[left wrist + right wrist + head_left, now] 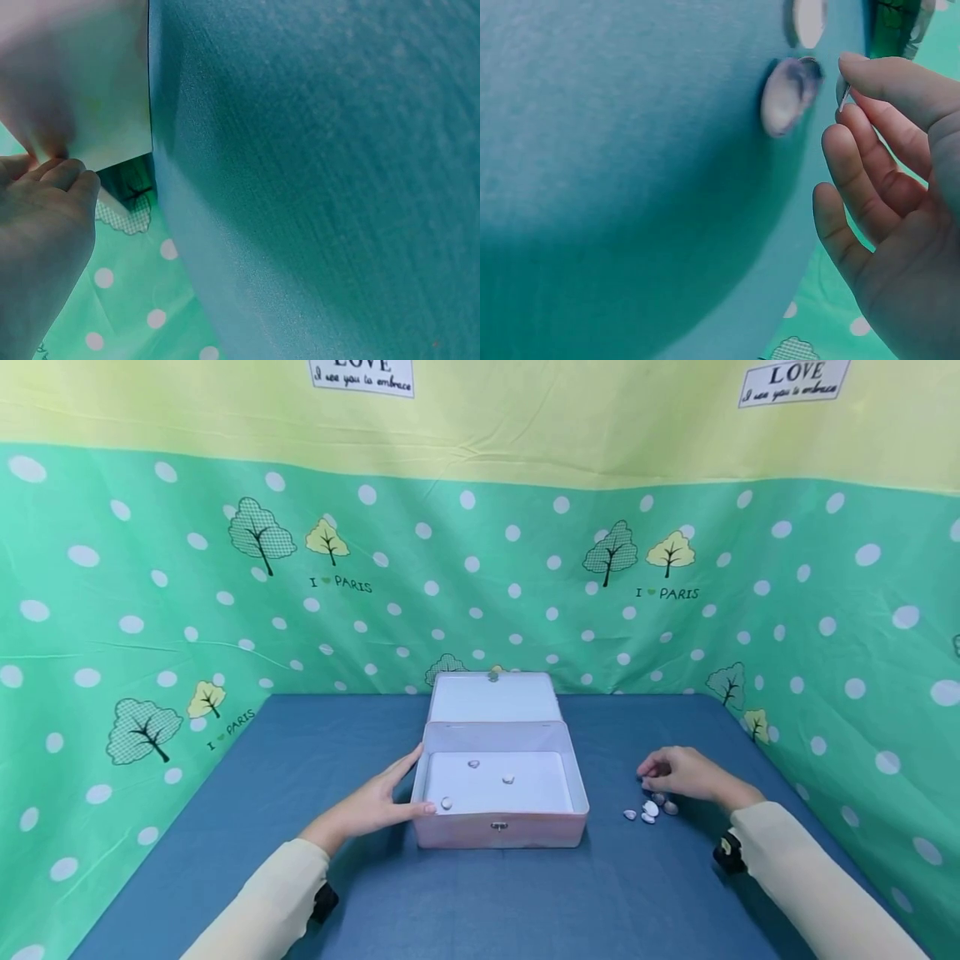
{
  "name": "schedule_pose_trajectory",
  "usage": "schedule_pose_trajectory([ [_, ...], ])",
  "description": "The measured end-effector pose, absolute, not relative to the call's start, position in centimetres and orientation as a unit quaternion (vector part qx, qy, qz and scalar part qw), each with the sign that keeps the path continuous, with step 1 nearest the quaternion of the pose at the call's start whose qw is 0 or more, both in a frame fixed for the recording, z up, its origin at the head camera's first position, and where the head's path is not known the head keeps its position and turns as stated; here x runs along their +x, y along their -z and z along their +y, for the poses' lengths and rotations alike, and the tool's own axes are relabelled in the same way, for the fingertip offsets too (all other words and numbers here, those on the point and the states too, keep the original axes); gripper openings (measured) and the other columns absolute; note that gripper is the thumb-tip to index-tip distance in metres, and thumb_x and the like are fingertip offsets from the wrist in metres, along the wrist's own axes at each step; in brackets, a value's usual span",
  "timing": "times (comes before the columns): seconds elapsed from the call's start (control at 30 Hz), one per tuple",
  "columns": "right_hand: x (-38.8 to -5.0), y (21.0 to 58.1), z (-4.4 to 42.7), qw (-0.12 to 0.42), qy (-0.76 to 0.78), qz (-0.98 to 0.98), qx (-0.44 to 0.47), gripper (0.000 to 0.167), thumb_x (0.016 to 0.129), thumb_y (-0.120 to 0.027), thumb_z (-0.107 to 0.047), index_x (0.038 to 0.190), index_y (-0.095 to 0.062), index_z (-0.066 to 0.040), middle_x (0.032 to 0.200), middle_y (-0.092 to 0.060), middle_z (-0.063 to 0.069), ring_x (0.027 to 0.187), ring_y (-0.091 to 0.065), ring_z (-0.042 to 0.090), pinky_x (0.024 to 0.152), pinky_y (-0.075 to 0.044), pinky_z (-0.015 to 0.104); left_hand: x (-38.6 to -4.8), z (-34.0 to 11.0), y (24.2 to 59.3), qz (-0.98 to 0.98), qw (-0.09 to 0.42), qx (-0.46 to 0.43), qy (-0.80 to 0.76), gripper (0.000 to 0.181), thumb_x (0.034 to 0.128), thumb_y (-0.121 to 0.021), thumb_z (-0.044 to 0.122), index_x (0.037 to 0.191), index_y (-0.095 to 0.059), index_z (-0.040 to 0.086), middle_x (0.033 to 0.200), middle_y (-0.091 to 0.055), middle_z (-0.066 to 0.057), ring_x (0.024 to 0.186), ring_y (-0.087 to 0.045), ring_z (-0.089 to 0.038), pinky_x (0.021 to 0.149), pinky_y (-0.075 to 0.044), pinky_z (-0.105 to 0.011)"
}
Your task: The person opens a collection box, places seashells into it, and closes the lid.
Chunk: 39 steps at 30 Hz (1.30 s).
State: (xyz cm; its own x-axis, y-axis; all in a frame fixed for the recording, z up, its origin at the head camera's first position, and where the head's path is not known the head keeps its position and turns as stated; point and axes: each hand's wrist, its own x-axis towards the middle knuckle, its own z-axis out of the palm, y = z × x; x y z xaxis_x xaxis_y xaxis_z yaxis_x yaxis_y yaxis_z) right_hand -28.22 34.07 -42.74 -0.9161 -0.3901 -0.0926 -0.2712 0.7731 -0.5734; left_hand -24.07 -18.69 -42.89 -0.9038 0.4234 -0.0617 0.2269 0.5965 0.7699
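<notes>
An open box [498, 832] with a pale pink front holds three small shells, one of them a shell [508, 779] near its middle. My left hand [375, 802] rests on the box's left side, thumb at the front corner; the left wrist view shows its fingers [64, 176] against the box wall [90, 82]. Right of the box, my right hand [686, 774] is over a small group of shells [651, 809]. In the right wrist view, the right hand [900, 172] pinches a thin shell [843, 93] between thumb and finger, beside a shell [784, 101] on the cloth.
The box lid [493, 697] stands raised at the back. A blue cloth [495, 902] covers the table, with a green dotted curtain [510, 568] behind it and at both sides.
</notes>
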Motion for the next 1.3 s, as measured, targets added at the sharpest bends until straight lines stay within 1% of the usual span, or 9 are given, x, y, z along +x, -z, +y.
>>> schedule_pose_trajectory([
  [0.17,-28.3,41.6,33.7,0.086,0.276,0.939,-0.186,0.019,0.094,-0.072,-0.016,0.108,-0.073,-0.004,0.102,-0.069,0.003,0.089,-0.061,0.017,0.08,-0.053,0.042,-24.0,-18.7,42.8,0.885,0.121,0.185,-0.41,0.103,0.0874,-0.074,0.053,0.163,-0.008,0.031,0.167,-0.009,-0.009,0.151,-0.011,-0.036,0.111,-0.021,-0.066],
  [0.23,-28.4,41.0,33.5,0.08,0.27,0.94,-0.191,0.018,0.094,-0.073,-0.016,0.108,-0.073,-0.004,0.102,-0.069,0.004,0.089,-0.062,0.017,0.081,-0.053,0.042,-24.0,-18.7,42.8,0.885,0.12,0.187,-0.41,0.102,0.0876,-0.074,0.053,0.163,-0.008,0.031,0.167,-0.009,-0.009,0.151,-0.011,-0.036,0.111,-0.021,-0.067],
  [0.37,-28.5,39.8,33.2,0.067,0.265,0.94,-0.205,0.02,0.094,-0.073,-0.017,0.109,-0.073,-0.003,0.101,-0.069,0.003,0.089,-0.064,0.018,0.078,-0.054,0.039,-24.0,-18.7,42.7,0.883,0.121,0.19,-0.412,0.102,0.0878,-0.073,0.053,0.163,-0.007,0.031,0.167,-0.009,-0.009,0.151,-0.01,-0.036,0.111,-0.021,-0.067],
  [0.5,-28.7,38.6,32.8,0.055,0.264,0.94,-0.21,0.02,0.093,-0.074,-0.02,0.108,-0.073,-0.006,0.1,-0.068,0.0,0.088,-0.063,0.017,0.077,-0.055,0.035,-24.0,-18.7,42.7,0.882,0.123,0.189,-0.413,0.102,0.0876,-0.074,0.052,0.163,-0.007,0.032,0.167,-0.009,-0.009,0.151,-0.01,-0.036,0.111,-0.021,-0.066],
  [0.73,-28.9,37.2,32.0,0.039,0.253,0.943,-0.213,0.017,0.093,-0.075,-0.021,0.108,-0.074,-0.012,0.102,-0.068,0.0,0.089,-0.062,0.016,0.077,-0.054,0.036,-24.0,-18.8,42.7,0.883,0.123,0.188,-0.412,0.103,0.0873,-0.074,0.053,0.162,-0.007,0.032,0.167,-0.009,-0.01,0.151,-0.011,-0.037,0.111,-0.021,-0.068],
  [0.83,-29.0,36.8,31.5,0.037,0.25,0.943,-0.218,0.018,0.093,-0.075,-0.021,0.108,-0.074,-0.012,0.102,-0.068,-0.001,0.089,-0.062,0.016,0.078,-0.054,0.036,-24.0,-18.8,42.7,0.885,0.125,0.182,-0.411,0.103,0.0866,-0.074,0.054,0.162,-0.007,0.034,0.167,-0.009,-0.008,0.151,-0.011,-0.035,0.111,-0.021,-0.066],
  [0.97,-29.2,36.3,30.5,0.036,0.248,0.941,-0.226,0.017,0.093,-0.075,-0.021,0.107,-0.074,-0.011,0.101,-0.067,-0.001,0.088,-0.061,0.017,0.076,-0.054,0.035,-24.0,-18.8,42.7,0.885,0.124,0.182,-0.409,0.104,0.0864,-0.074,0.054,0.162,-0.007,0.033,0.167,-0.009,-0.008,0.151,-0.011,-0.035,0.112,-0.021,-0.066],
  [1.3,-30.2,35.2,27.6,0.038,0.256,0.931,-0.259,0.015,0.094,-0.074,-0.021,0.107,-0.075,-0.014,0.104,-0.068,0.001,0.09,-0.061,0.016,0.078,-0.053,0.035,-23.9,-18.7,42.4,0.886,0.122,0.184,-0.407,0.102,0.0871,-0.075,0.052,0.162,-0.009,0.032,0.167,-0.011,-0.011,0.151,-0.011,-0.037,0.111,-0.021,-0.068],
])
